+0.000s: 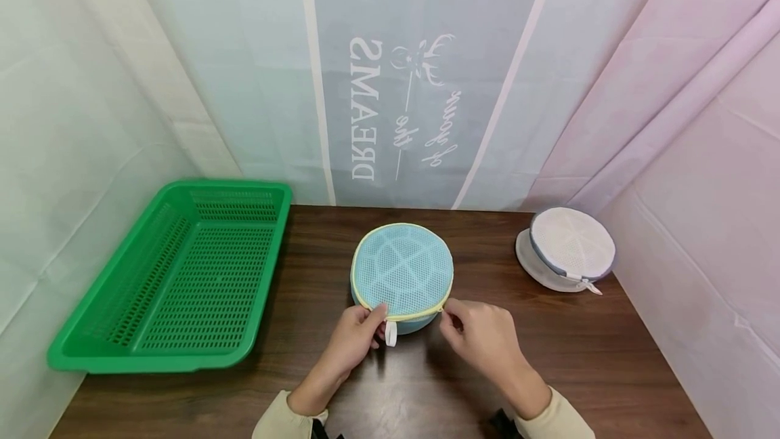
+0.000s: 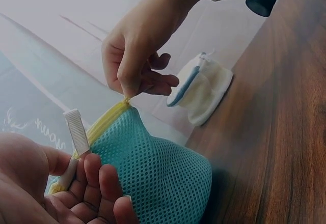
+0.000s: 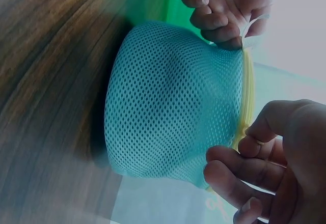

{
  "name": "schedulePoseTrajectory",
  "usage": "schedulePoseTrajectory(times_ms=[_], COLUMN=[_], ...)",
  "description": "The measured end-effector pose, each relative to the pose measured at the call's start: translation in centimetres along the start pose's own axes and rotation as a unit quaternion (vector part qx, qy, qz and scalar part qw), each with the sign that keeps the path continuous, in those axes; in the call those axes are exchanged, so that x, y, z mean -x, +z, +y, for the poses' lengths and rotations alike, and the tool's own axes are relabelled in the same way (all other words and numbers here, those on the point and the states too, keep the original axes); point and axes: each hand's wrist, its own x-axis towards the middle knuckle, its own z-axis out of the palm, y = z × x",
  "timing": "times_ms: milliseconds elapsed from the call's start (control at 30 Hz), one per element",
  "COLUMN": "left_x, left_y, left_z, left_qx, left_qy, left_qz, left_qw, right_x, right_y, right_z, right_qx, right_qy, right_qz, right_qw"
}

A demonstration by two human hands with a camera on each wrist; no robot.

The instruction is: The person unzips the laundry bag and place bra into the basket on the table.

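A round blue mesh laundry bag with a yellow zipper rim stands upright on the table in front of me. My left hand pinches its rim at the front, beside the white fabric tab. At the front right of the rim, my right hand pinches the yellow zipper edge between thumb and forefinger; whether a zipper pull is in that pinch is too small to tell. In the right wrist view the mesh side bulges, and the zipper looks closed along the part that shows.
A large green plastic basket stands on the left of the brown wooden table. At the back right sits a white mesh laundry bag with a blue-grey rim. Cloth curtains hang behind and at both sides.
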Motion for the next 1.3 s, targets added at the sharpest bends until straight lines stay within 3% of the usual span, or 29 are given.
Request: schedulePoseTrajectory(times_ms=[1300], left_x=[0.2], left_y=[-0.3], left_z=[0.4], left_qx=[0.003], left_qy=[-0.001], left_qz=[0.001], left_qw=[1.0000], right_x=[-1.5], right_y=[-0.6], right_z=[3.2], right_qx=[0.030], right_qy=[0.022], right_qz=[0.035], right_qw=[0.999])
